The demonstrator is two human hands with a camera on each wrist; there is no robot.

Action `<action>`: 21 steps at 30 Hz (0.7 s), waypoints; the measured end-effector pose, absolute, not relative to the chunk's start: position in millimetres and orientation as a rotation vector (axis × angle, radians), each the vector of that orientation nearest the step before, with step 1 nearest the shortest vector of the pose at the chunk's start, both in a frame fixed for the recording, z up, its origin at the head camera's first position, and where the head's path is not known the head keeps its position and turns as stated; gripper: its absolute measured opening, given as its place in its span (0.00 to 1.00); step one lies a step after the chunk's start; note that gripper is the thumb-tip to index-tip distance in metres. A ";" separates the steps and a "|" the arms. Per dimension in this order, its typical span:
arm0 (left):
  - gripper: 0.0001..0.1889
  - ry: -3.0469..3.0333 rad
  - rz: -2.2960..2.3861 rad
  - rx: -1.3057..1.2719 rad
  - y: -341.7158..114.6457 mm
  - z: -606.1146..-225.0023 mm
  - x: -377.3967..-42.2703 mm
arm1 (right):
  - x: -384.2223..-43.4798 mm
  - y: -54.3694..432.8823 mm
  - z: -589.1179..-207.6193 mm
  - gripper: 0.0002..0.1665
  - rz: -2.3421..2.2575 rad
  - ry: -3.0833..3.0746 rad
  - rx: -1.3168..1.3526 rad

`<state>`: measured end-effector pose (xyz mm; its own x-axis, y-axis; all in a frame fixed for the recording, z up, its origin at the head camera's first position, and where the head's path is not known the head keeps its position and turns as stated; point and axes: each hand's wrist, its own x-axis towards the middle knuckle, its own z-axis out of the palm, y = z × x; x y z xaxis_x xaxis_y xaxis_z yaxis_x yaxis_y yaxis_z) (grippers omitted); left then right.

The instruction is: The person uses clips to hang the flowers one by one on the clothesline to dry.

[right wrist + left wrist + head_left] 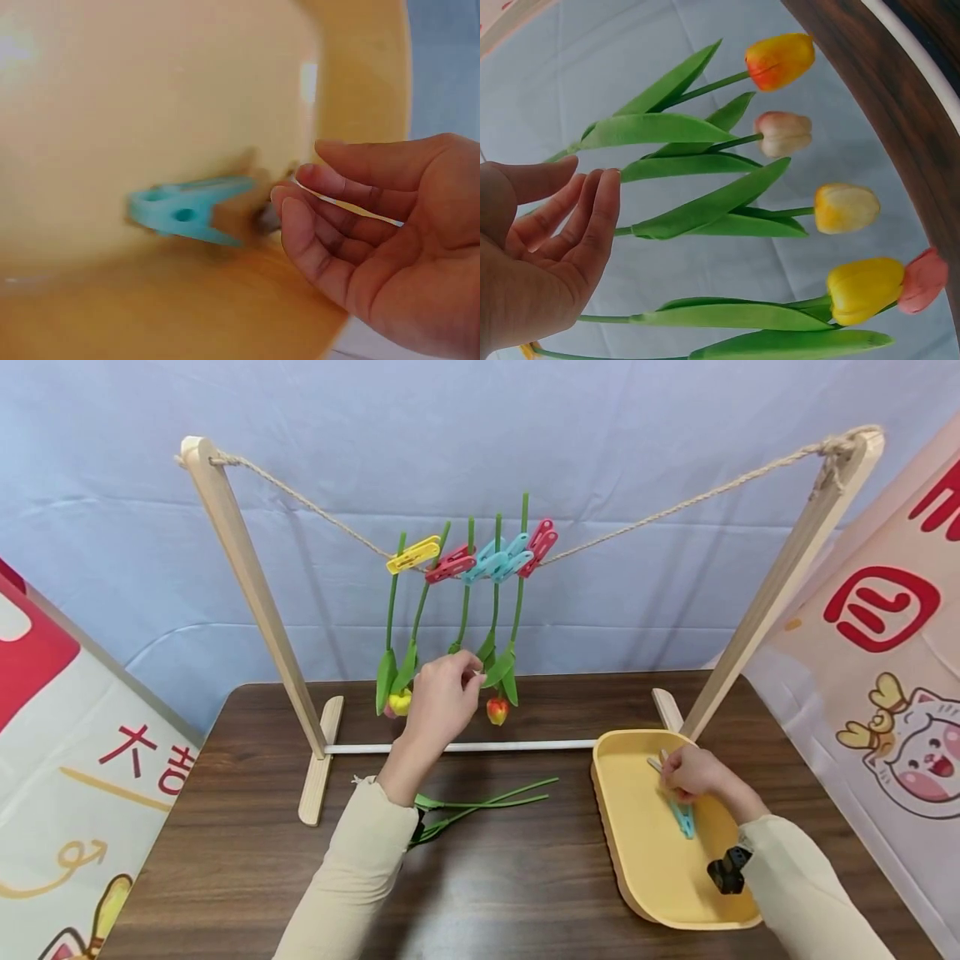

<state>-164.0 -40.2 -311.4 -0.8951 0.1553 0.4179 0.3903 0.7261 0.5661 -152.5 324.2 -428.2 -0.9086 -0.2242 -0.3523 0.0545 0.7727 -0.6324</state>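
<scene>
My left hand [444, 693] is in front of the artificial tulips hanging head down from the rope. In the left wrist view its fingers are bent and apart from the thumb, beside the stem of a pale tulip [783, 133], with nothing visibly gripped. An orange-red tulip [497, 711] hangs just right of this hand. My right hand [693, 772] is low inside the yellow tray [637, 860], fingers loosely bent. Close to its fingertips lies a light blue clothespin [187, 208]; a greyish clothespin [655, 765] is partly hidden behind the fingers.
Yellow, red and light blue clothespins [414, 555] hold the stems to the sagging rope [660, 518] between two wooden posts [251, 585]. A white bar [525, 746] joins their feet. Loose green stems [487, 804] lie on the brown table [525, 893], partly behind the left sleeve.
</scene>
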 end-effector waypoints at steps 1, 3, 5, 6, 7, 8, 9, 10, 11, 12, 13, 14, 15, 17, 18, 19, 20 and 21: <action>0.03 -2.589 -0.959 -0.422 -40.5 -312.3 -163.6 | -151.8 324.2 -431.4 0.07 -0.935 2.546 -0.131; 0.03 -2.590 -0.958 -0.422 -41.2 -314.4 -162.7 | -150.6 324.4 -437.0 0.07 -0.954 2.532 -0.137; 0.03 -2.596 -0.958 -0.422 -41.9 -316.9 -162.1 | -149.7 324.6 -442.4 0.08 -0.957 2.541 -0.131; 0.03 -2.598 -0.963 -0.419 -42.4 -317.9 -161.5 | -149.5 324.8 -444.9 0.08 -0.951 2.554 -0.135; 0.03 -2.602 -0.968 -0.418 -42.9 -318.9 -161.0 | -149.1 324.9 -447.2 0.09 -0.937 2.575 -0.145; 0.03 -2.608 -0.973 -0.416 -43.4 -320.1 -160.4 | -148.8 325.0 -449.3 0.09 -0.918 2.601 -0.153; 0.03 -2.613 -0.979 -0.415 -43.9 -321.4 -159.9 | -148.5 325.0 -450.9 0.10 -0.900 2.621 -0.159; 0.03 -2.618 -0.985 -0.415 -44.4 -322.5 -159.4 | -148.1 324.8 -452.4 0.11 -0.880 2.637 -0.151; 0.03 -2.622 -0.987 -0.415 -44.8 -323.7 -158.7 | -147.5 324.4 -453.4 0.11 -0.864 2.650 -0.150; 0.03 -2.626 -0.989 -0.414 -45.2 -325.0 -158.3 | -146.8 324.0 -454.1 0.11 -0.856 2.660 -0.158; 0.04 -2.629 -0.989 -0.414 -45.6 -326.4 -158.0 | -146.1 323.5 -454.1 0.11 -0.852 2.659 -0.158; 0.04 -2.629 -0.988 -0.414 -46.0 -327.9 -157.7 | -145.6 323.0 -453.7 0.11 -0.848 2.654 -0.154; 0.04 -2.626 -0.991 -0.415 -46.4 -329.2 -157.6 | -144.8 322.3 -452.9 0.11 -0.845 2.648 -0.152; 0.05 -2.619 -0.984 -0.413 -47.3 -331.8 -156.9 | -143.7 321.1 -449.8 0.11 -0.820 2.642 -0.153; 0.05 -2.614 -0.985 -0.411 -47.8 -333.2 -156.5 | -143.5 320.4 -447.1 0.11 -0.803 2.639 -0.158; 0.04 -2.608 -0.989 -0.412 -48.4 -334.4 -155.9 | -143.6 319.8 -443.8 0.11 -0.778 2.636 -0.160; 0.04 -2.602 -0.995 -0.412 -48.9 -335.6 -155.4 | -144.1 319.2 -440.0 0.12 -0.759 2.636 -0.175; 0.04 -2.598 -0.999 -0.412 -49.3 -336.4 -154.8 | -144.7 318.3 -435.5 0.12 -0.740 2.640 -0.177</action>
